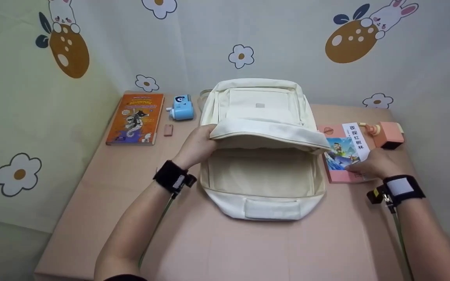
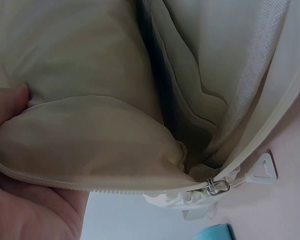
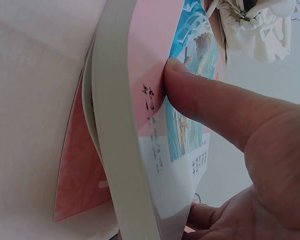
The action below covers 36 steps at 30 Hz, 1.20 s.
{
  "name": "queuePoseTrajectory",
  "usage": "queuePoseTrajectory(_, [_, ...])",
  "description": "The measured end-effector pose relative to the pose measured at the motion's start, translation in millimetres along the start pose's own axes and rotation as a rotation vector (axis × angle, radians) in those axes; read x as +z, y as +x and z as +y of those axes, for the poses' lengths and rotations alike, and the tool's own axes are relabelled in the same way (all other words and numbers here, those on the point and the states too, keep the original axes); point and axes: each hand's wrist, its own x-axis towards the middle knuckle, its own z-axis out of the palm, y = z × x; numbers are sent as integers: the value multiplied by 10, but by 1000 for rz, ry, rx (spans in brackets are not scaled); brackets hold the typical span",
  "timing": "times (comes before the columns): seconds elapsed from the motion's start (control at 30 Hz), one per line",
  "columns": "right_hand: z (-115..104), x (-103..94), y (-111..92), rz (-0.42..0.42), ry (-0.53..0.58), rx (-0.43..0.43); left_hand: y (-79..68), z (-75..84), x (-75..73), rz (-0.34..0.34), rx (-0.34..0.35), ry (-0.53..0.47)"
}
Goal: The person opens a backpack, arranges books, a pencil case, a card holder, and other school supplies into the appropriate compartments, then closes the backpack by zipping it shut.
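A cream backpack (image 1: 262, 171) lies on the table with its main compartment unzipped. My left hand (image 1: 197, 145) pinches the edge of its raised flap (image 1: 268, 128), thumb on the lining in the left wrist view and fingers beneath the zipper (image 2: 80, 186). To the right of the bag, my right hand (image 1: 377, 164) grips a pink and blue book (image 1: 342, 152). In the right wrist view the thumb (image 3: 205, 97) presses the front cover while other fingers reach round the spine side. That book's back cover (image 3: 82, 170) hangs apart from its pages.
An orange book (image 1: 135, 119) lies at the table's back left. Beside it are a blue toy-like device with a crank (image 1: 182, 108) and a small pink block (image 1: 168, 130). A coral pencil sharpener-like box (image 1: 388, 134) stands behind my right hand. Patterned curtain (image 1: 209, 39) surrounds the table.
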Motion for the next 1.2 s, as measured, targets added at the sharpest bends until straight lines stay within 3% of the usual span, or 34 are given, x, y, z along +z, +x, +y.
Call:
queuePoseTrajectory(0.37, [29, 12, 9, -11, 44, -37, 13, -7, 4, 5, 1, 10])
queuePoseTrajectory(0.57, [37, 44, -13, 36, 44, -43, 9, -9, 9, 9, -1, 8])
queuePoseTrajectory(0.8, [37, 72, -6, 85, 34, -112, 6, -14, 9, -3, 2, 13])
queuePoseTrajectory(1.1, [80, 58, -5, 54, 56, -105, 13, 6, 16, -9, 6, 38])
queuePoseTrajectory(1.2, [68, 47, -11, 52, 51, -67, 17, 7, 15, -1, 7, 44])
